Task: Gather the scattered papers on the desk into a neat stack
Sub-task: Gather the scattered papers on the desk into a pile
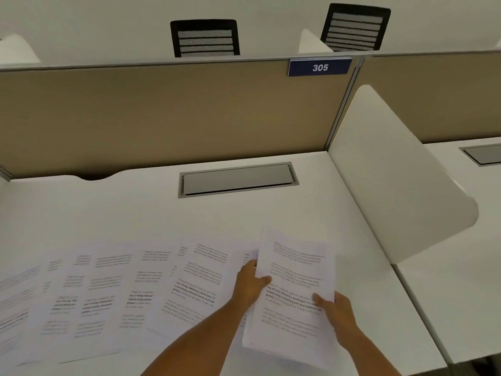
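A thin sheaf of printed white papers (294, 270) is lifted slightly above the white desk (141, 210) at the right of the spread. My left hand (249, 283) grips its left edge, thumb on top. My right hand (337, 310) holds its right edge, thumb pressed on the text. Several more printed sheets (113, 291) lie overlapping in a fan across the desk's near left half, reaching up to my left forearm.
A grey cable hatch (238, 179) is set into the desk behind the papers. A beige partition (168, 112) with a blue "305" sign (320, 67) closes the back. A white curved side divider (393, 175) stands at the right. Two black chairs (205, 38) show beyond.
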A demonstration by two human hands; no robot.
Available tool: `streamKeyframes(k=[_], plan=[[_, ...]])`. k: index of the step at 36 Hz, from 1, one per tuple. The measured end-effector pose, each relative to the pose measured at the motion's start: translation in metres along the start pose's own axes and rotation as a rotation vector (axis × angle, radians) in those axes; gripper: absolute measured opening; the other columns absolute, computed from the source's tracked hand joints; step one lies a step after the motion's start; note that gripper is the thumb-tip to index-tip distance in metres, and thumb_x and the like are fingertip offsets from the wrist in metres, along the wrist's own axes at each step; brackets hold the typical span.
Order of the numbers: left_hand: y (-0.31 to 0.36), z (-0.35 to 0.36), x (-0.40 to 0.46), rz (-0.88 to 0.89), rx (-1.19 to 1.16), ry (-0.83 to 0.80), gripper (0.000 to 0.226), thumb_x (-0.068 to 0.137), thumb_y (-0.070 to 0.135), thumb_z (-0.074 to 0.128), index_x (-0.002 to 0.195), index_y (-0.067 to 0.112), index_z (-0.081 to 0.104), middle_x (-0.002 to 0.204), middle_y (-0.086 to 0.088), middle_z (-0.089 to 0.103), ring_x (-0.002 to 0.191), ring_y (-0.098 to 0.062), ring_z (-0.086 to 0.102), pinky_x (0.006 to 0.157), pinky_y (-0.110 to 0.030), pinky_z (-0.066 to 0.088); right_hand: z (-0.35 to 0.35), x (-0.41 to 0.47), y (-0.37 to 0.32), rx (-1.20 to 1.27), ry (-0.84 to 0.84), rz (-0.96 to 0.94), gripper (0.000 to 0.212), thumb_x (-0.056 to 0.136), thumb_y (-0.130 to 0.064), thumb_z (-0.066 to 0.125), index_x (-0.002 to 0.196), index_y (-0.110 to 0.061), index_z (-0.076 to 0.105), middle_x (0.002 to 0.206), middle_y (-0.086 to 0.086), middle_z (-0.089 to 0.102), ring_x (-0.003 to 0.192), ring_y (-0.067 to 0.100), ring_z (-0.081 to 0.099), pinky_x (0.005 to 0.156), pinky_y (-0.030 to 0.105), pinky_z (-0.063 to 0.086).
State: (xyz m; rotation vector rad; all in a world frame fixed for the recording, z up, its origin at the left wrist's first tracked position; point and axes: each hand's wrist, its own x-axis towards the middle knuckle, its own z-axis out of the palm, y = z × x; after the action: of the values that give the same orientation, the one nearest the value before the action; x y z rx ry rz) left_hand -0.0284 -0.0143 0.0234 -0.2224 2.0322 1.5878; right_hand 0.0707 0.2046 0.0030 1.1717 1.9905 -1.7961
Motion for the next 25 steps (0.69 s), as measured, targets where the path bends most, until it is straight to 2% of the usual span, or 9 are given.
streamKeyframes(k=[3,7,9,11,13,15,18,20,25], plan=[[-0.012,-0.006,-0.007,-0.009,0.085,0.050,0.035,0.087,0.007,0.068,0.121,0.007,0.060,0.121,-0.010,0.068,0.106,-0.023,0.066,0.095,-0.040,0.056,0.031,-0.012,0.003,-0.115,0.076,0.024,0.035,0.089,-0.014,0.073,0.123,-0.006,0.067,0.110,0.008,0.074,0.102,0.027,0.068,0.098,0.041,0.053],[-0.024,-0.014,-0.012,-0.004,0.212,0.118,0.029,0.091,0.008,0.063,0.120,0.010,0.061,0.119,-0.007,0.069,0.102,-0.020,0.066,0.093,-0.037,0.056,0.066,-0.026,0.001,-0.274,0.117,-0.028,0.029,0.091,-0.018,0.070,0.117,-0.006,0.067,0.114,0.012,0.071,0.094,0.024,0.062,0.091,0.032,0.050],[-0.030,-0.017,-0.014,0.001,0.266,0.142,0.029,0.092,0.009,0.061,0.121,0.010,0.059,0.121,-0.002,0.067,0.102,-0.017,0.064,0.092,-0.034,0.056,0.078,-0.027,0.000,-0.367,0.139,-0.038,0.027,0.090,-0.021,0.069,0.112,-0.005,0.068,0.116,0.016,0.068,0.101,0.030,0.063,0.096,0.039,0.052],[-0.035,-0.020,-0.014,0.002,0.354,0.135,0.031,0.094,0.011,0.059,0.124,0.011,0.057,0.125,0.003,0.060,0.102,-0.012,0.058,0.091,-0.029,0.052,0.088,-0.026,-0.001,-0.497,0.171,0.001,0.033,0.092,-0.029,0.066,0.115,-0.006,0.066,0.128,0.019,0.056,0.116,0.039,0.055,0.101,0.044,0.048],[-0.041,-0.021,-0.012,0.000,0.457,0.131,0.035,0.094,0.013,0.058,0.129,0.013,0.054,0.130,-0.003,0.056,0.110,-0.016,0.054,0.097,-0.031,0.050,0.097,-0.027,-0.003,-0.575,0.197,0.041,0.038,0.093,-0.034,0.062,0.122,-0.009,0.061,0.142,0.017,0.042,0.126,0.041,0.044,0.103,0.047,0.045],[-0.044,-0.020,-0.010,-0.022,0.597,0.148,0.042,0.095,0.020,0.059,0.136,0.018,0.050,0.140,-0.004,0.047,0.125,-0.022,0.046,0.106,-0.036,0.042,0.103,-0.027,-0.005,-0.617,0.220,0.078,0.045,0.093,-0.035,0.060,0.131,-0.012,0.055,0.151,0.015,0.034,0.134,0.040,0.036,0.108,0.050,0.042],[-0.046,-0.020,-0.009,-0.089,0.753,0.162,0.052,0.094,0.033,0.058,0.143,0.025,0.041,0.152,-0.002,0.029,0.138,-0.027,0.030,0.115,-0.047,0.025,0.107,-0.024,-0.007,-0.621,0.233,0.133,0.049,0.094,-0.034,0.059,0.137,-0.014,0.050,0.155,0.016,0.028,0.139,0.042,0.030,0.112,0.052,0.038],[-0.048,-0.021,-0.006,-0.131,0.787,0.144,0.056,0.094,0.039,0.057,0.145,0.028,0.036,0.157,-0.004,0.017,0.144,-0.031,0.019,0.117,-0.052,0.019,0.106,-0.021,-0.007,-0.615,0.226,0.156,0.050,0.093,-0.033,0.060,0.137,-0.013,0.049,0.156,0.018,0.024,0.139,0.043,0.028,0.113,0.053,0.037],[-0.052,-0.027,0.001,-0.247,0.704,0.126,0.065,0.090,0.046,0.060,0.147,0.030,0.033,0.160,-0.008,0.004,0.144,-0.035,0.015,0.115,-0.051,0.025,0.102,-0.014,0.000,-0.648,0.199,0.180,0.060,0.092,-0.035,0.061,0.142,-0.008,0.043,0.157,0.023,0.016,0.139,0.046,0.022,0.116,0.049,0.028]])
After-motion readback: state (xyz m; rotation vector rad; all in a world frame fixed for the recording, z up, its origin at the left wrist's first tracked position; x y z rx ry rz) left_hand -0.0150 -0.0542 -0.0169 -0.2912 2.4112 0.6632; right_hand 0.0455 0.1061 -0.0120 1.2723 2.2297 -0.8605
